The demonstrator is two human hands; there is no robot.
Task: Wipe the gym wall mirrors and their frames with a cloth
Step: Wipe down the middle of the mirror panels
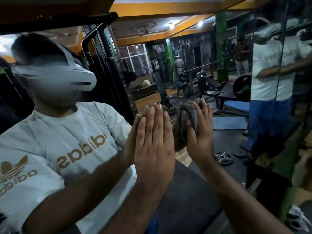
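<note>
My left hand (pixel 154 146) was flat on the big wall mirror (pixel 185 68). Its fingers (pixel 158 115) were straight and close together, and they held nothing. They pointed up, and the tips met the tips of the same hand in the glass.

My right hand (pixel 200 132) was just beside it, a little higher up. That hand pressed a grey-brown cloth (pixel 192 114) onto the mirror. The cloth was bunched up between my palm and the glass. My right fingers (pixel 203 107) lay almost straight over it, and a fold of the cloth poked out by my thumb. The two hands were near each other but did not touch.

In the mirror I saw a person in a white shirt (pixel 55 135) with gold letters and a white headset (pixel 67 76). Behind that were gym things: a black bench (pixel 226 95), a blue mat (pixel 231 122) on the floor and round weight plates (pixel 223 157) lying flat. A dark strip of frame (pixel 276 98) ran up and down on the right, where another mirror panel (pixel 297 81) stood at an angle. That panel showed a white shirt and blue trousers too.
</note>
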